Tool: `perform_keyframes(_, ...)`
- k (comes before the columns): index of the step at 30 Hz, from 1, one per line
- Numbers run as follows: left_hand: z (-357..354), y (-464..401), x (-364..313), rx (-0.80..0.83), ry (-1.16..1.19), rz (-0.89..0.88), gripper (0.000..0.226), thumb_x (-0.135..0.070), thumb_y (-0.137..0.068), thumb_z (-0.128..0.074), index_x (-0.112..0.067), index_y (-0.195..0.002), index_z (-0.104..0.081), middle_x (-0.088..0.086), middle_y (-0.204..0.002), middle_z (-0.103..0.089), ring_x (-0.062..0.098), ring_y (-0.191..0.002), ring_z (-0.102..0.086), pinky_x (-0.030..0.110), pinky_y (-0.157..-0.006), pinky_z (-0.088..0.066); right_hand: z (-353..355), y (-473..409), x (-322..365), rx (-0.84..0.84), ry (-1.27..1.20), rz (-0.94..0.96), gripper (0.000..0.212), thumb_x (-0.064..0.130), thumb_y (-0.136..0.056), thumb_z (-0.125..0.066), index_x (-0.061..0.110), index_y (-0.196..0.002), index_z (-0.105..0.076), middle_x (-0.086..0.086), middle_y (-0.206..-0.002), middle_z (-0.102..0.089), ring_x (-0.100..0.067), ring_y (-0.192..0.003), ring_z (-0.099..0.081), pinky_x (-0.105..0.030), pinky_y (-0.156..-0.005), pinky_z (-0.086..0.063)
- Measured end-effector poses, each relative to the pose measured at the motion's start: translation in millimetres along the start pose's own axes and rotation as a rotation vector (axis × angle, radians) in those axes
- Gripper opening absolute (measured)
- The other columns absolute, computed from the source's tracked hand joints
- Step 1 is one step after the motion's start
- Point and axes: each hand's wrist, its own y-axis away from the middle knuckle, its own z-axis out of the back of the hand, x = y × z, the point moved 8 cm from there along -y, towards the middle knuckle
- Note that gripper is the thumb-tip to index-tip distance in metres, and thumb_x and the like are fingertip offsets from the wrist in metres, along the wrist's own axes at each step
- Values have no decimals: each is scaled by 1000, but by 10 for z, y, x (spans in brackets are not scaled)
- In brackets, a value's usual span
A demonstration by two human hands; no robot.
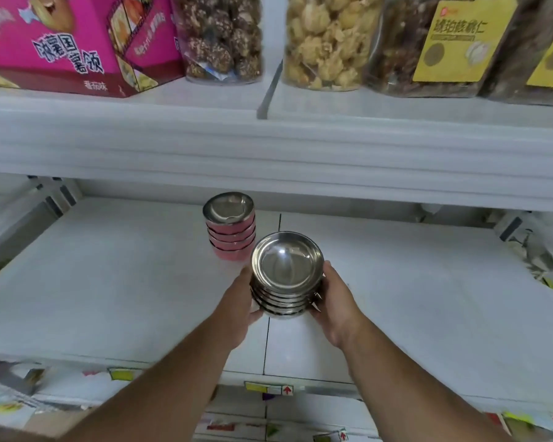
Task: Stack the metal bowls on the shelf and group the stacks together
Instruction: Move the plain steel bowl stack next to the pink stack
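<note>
Left hand [237, 301] and right hand [336, 301] clasp opposite sides of a stack of shiny steel bowls [286, 275]. A pink-sided metal bowl stack [230, 228] stands just behind it on the white shelf [109, 282].

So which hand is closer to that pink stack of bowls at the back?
Left. The left hand grips the near side of the silver bowl stack, just in front of the pink bowl stack. The right hand holds the silver stack's far side, farther away.

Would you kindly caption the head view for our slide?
Both hands, left and right, hold a silver bowl stack near the pink-sided stack on the shelf.
</note>
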Motion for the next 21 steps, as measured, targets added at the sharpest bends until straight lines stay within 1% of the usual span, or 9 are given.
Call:
perform_keyframes(4, 68, -90, -3, 18, -11, 12, 51, -61, -95, -46, -34, -138, -53, -14, -136, -55, 9, -124, -48, 50, -116, -33, -34, -52, -54, -32, -1, 11, 52, 60, -98, -49, 25, -129, -73, -2, -138, -69, -19, -131, -61, -46, -117, -45)
perform_keyframes(7, 103, -172, 15, 47, -16, 6, 41, -59, -97, -44, -39, -130, -56, -20, -126, -58, 2, -113, -52, 49, -115, -33, -40, -85, -100, -58, -22, 5, 52, 58, -100, -48, 22, -130, -72, -3, -134, -71, -20, -128, -63, -45, -116, -46)
perform_keyframes(9, 109, -197, 18, 60, -22, -3, 37, -59, -97, -44, -41, -126, -57, -23, -124, -58, -4, -109, -52, 48, -115, -34, -30, -119, -115, -58, -29, 7, 54, 58, -101, -47, 22, -133, -70, -3, -137, -70, -20, -129, -62, -45, -117, -45)
perform_keyframes(11, 108, -241, 22, 74, -23, -14, 35, -58, -97, -43, -41, -124, -58, -22, -127, -58, -4, -111, -52, 47, -115, -34, -13, -155, -116, -67, -32, 10, 57, 60, -100, -45, 23, -136, -68, -2, -139, -68, -19, -131, -61, -45, -119, -42)
perform_keyframes(14, 88, -248, 35, 90, -11, -4, 37, -58, -98, -42, -40, -127, -57, -19, -131, -56, 4, -123, -50, 47, -115, -34, 0, -162, -125, -63, -36, 5, 61, 63, -100, -43, 23, -139, -66, -2, -143, -66, -18, -133, -59, -44, -120, -40)
perform_keyframes(16, 101, -242, 32, 94, -46, -32, 37, -57, -98, -41, -40, -127, -57, -20, -131, -57, 3, -123, -51, 45, -115, -35, 11, -137, -146, -69, -38, 4, 64, 62, -102, -38, 21, -145, -60, -1, -150, -60, -17, -138, -55, -43, -122, -37)
perform_keyframes(18, 179, -246, 46, 54, -132, -81, 35, -54, -100, -38, -39, -126, -56, -18, -132, -57, 7, -126, -50, 42, -115, -35, 60, -76, -197, -141, -7, -4, 65, 58, -106, -35, 16, -154, -49, -1, -158, -51, -19, -145, -48, -43, -125, -33)
perform_keyframes(19, 250, -252, 62, 5, -235, -129, 37, -51, -101, -38, -37, -132, -53, -14, -139, -54, 11, -131, -48, 39, -115, -33, 106, -17, -231, -199, 57, 0, 66, 56, -106, -34, 15, -156, -46, -2, -159, -49, -21, -146, -45, -43, -125, -31)
perform_keyframes(21, 396, -234, 130, -89, -515, -223, 49, -40, -102, -44, -27, -149, -41, -4, -154, -42, 18, -139, -43, 28, -111, -31, 211, 141, -269, -313, 280, 73, 65, 59, -100, -36, 17, -149, -51, -5, -150, -54, -20, -140, -49, -38, -121, -32)
